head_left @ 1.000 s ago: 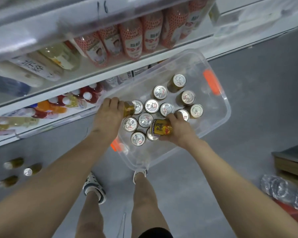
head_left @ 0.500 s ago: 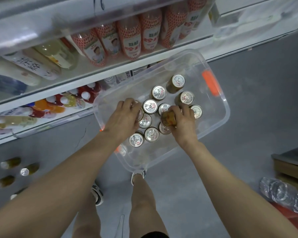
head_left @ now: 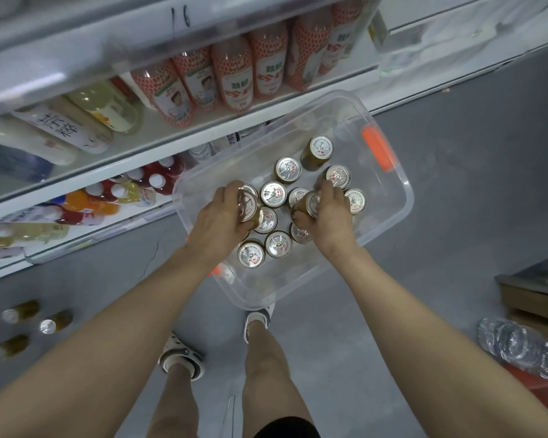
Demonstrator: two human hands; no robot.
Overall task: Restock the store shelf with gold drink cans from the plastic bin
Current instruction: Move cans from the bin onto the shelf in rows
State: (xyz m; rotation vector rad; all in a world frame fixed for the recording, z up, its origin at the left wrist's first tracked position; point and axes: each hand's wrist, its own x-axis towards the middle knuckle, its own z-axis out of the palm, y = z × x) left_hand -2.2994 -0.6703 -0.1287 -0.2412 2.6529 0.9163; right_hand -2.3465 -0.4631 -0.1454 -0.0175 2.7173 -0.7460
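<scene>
Since each lifted can is held high up by curled fingers rather than round its body, either one could slip and drop back into the plastic bin (head_left: 404,197). That would topple the upright cans (head_left: 278,244) packed close below. The left grip (head_left: 222,219) is wrapped round one gold can (head_left: 249,207) over the bin's left part. The right grip (head_left: 331,218) clasps a second can (head_left: 307,205) over the bin's middle (both cans look tilted and, I judge, barely clear of their neighbours). The cans are slim, with gold-brown sides and silver pull-tab lids, smooth and likely slick. The store shelf (head_left: 266,112) runs just beyond the bin.
</scene>
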